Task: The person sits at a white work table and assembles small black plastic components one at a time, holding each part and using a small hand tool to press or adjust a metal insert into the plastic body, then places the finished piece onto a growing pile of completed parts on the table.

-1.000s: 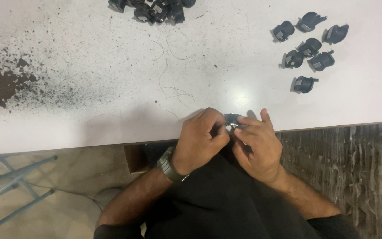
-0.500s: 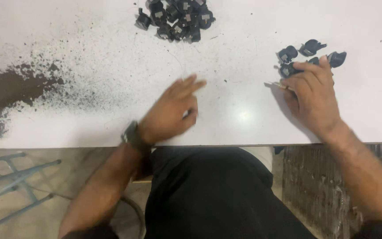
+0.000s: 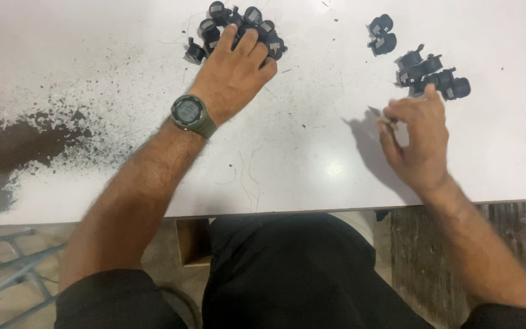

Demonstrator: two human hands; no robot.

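Your left hand (image 3: pixel 234 76) is stretched far out to the top of the white table (image 3: pixel 312 158), palm down, fingers spread over a pile of small black parts (image 3: pixel 238 27). Fingertips lie on the near parts of that pile; whether any part is actually gripped under the palm — cannot tell. A green watch (image 3: pixel 191 114) sits on that wrist.

Your right hand (image 3: pixel 418 140) is well apart from the left, near the table's right side. Its fingers are curled and pinched together on a small thin piece (image 3: pixel 385 120) at the fingertips, blurred, too small to name. Thumb points up toward a second group of black parts (image 3: pixel 430 70), which lies just beyond the hand, nearly touching the thumb tip. Two more black parts (image 3: pixel 382 33) lie a bit further up and left of that group.

So: one pile under the left fingers, the other group just above the right hand, hands wide apart with bare table between them.

Dark powder (image 3: pixel 13 146) is smeared over the table's left side, with specks scattered toward the left forearm. A few thin hair-like strands (image 3: pixel 248 173) lie on the table between your arms.
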